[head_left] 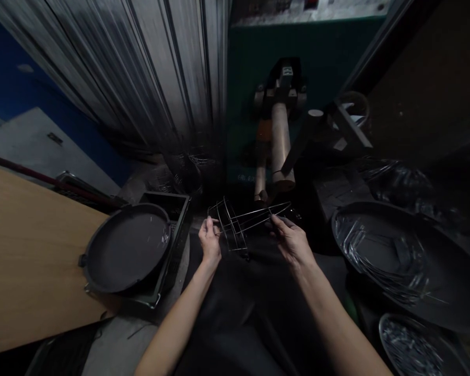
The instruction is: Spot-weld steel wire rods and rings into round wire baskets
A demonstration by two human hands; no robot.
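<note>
Head view, from where I stand behind the worker: the big black basin [450, 297] at 3 o'clock carries a heap of loose wire lengths, and the round black pan [125, 250] at 9 o'clock holds next to nothing, only a few glints near its right rim. Between them, at 12 o'clock and close in, the wire frame [238, 222] hangs in the air over a dark cloth [243, 303] across the lap. It already shows several loops at its left end and long rods running to a point at its right, so I would judge it largely shaped. With so much wire in stock and so little in the pan, the pile looks barely dented. The left hand [209, 243] has its grip pinched on a loop. The right hand [292, 240] has its grip closed round the rods near their tip.

Round about, a corrugated metal sheet [141, 68] fills 11 o'clock. A wooden bench [27, 261] lies at 8 o'clock with the pan's edge over it. A green machine with a copper-coloured cylinder [281, 143] stands at 12 o'clock, well beyond the frame. A black crate [180, 219] sits under the pan, just beside the left hand. A smaller dish [384, 324] of wire bits lies at 5 o'clock. The cylinder's lower end comes close to the rod tips, and the light is too dim to read the joints.
</note>
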